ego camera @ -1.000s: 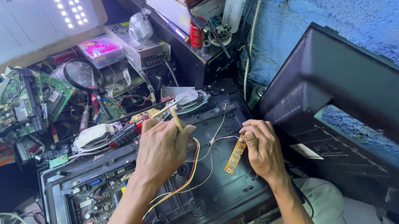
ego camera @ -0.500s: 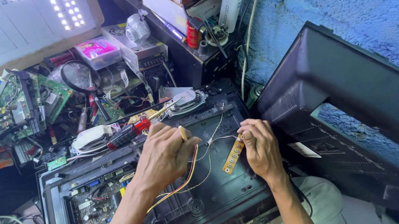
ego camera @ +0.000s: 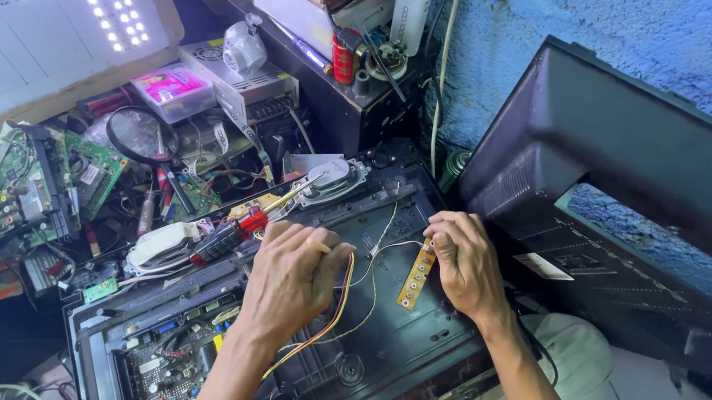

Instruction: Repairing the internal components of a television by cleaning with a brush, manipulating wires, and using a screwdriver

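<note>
The right hand pinches the upper end of a narrow yellow circuit strip between thumb and fingers, closed on it. The strip lies on the black back panel of an opened appliance, towards the panel's right edge. Its long axis runs diagonally, from the held upper-right end down to a free lower-left end. The free end points towards the left hand.

The left hand rests curled near the middle of the panel, just left of the strip and apart from it. Its fingers are closed round a thin stick-like tool whose tip shows above the knuckles; the kind of tool cannot be told. A bundle of red and yellow wires passes from under this hand towards the panel's front edge. A thin white wire runs between the two hands to the strip.

The right hand is therefore the nearer to the strip, already touching it. A green circuit board sits in the panel's front left corner.
</note>
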